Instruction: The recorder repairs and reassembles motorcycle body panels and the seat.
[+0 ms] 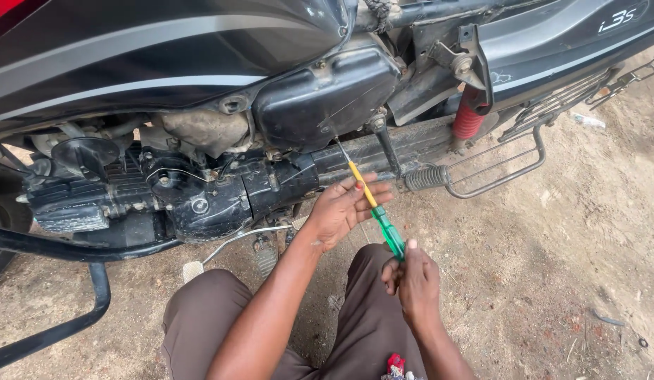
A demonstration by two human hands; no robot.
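At frame centre the right hand (415,281) clamps its fingers on the light, stiff screwdriver (377,213) by its slippery-looking green handle, left hand (344,207) fingers pinching the yellow shaft

Single head cam, sitting above the person's knees and looking down and forward at close range, is framing the motorcycle (200,105) side-on across the upper half. It's catching the engine (193,190) near centre and dirt ground (566,267) lower right. No second view is overlapping it.
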